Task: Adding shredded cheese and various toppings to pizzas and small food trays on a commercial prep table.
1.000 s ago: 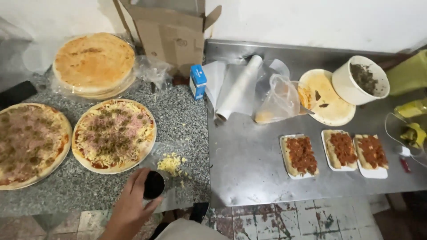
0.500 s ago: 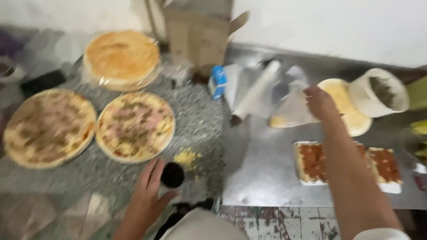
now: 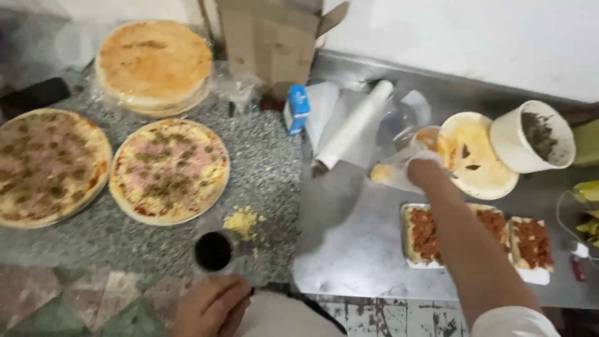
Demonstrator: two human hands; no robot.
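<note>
Since half a second ago the right hand has reached farther and now closes on the clear plastic bag of yellowish shreds, fingers curled into its film, on the steel worktop just left of the cheese-smeared plate. Meanwhile the left hand has slipped back off the dark cup and rests loosely curled at the near edge, just below it. From the bag, the topped pizza lies well to the left, across the roll of film, nearer the left hand.
</note>
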